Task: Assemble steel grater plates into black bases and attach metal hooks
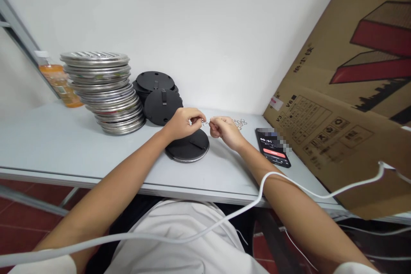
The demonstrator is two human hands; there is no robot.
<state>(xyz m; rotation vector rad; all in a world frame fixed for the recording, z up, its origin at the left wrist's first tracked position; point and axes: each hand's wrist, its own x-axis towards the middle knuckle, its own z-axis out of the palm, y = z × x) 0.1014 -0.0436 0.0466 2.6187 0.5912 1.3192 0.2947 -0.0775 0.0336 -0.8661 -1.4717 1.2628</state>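
My left hand (184,122) and my right hand (224,130) meet above the white table (48,141), fingers pinched together on a small metal clip (206,122) held between them. Just below the hands a black round disc (188,147) lies flat on the table. A small pile of metal clips (240,123) sits just beyond my right hand.
A leaning stack of round metal plates (107,94) stands at the back left, with several black discs (157,94) beside it. An orange bottle (58,79) is at the far left. A phone (272,147) showing a timer lies right, by a cardboard box (346,94). A white cable (224,218) crosses my arms.
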